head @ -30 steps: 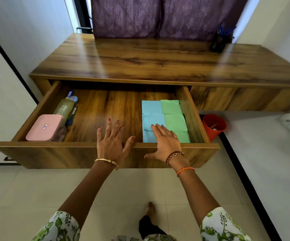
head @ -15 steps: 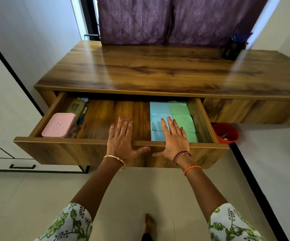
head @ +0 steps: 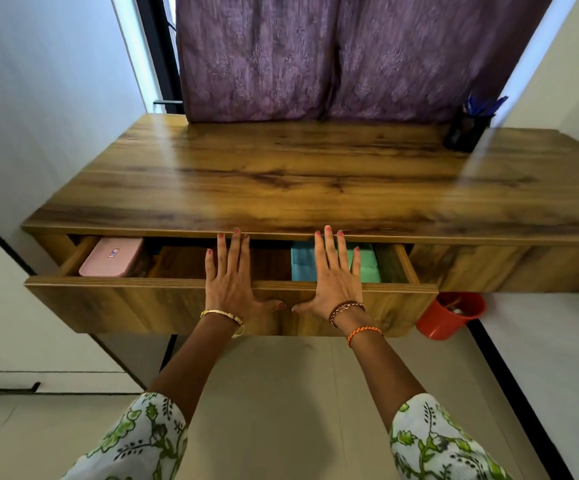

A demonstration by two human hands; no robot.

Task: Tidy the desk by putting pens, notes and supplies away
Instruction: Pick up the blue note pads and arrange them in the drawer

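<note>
Drawer [head: 163, 303] now mostly shut: only a narrow strip of interior showing under the desk top [head: 281, 174], against a wide-open tray a second ago. Left hand [head: 232, 282] and right hand [head: 336, 282] flat on the drawer front's top edge, palms down, fingers spread and extended over the gap, fingertips near the desk's front lip, thumbs angled toward each other on the front panel; nothing gripped in either. Inside, still visible: pink lidded box [head: 111, 256] at the left end, blue paper notes [head: 302, 265] and green paper notes [head: 367, 268] at the right end, partly under the right hand. Pen holder [head: 466, 128] with blue pens upright at the desk's far right corner; rest of the top bare. Orange bin [head: 451, 315] on the floor, just right of the drawer. Judged: supplies stowed, closing push nearly done. Risk: fingertips caught between drawer and lip if not withdrawn before the last stretch.
</note>
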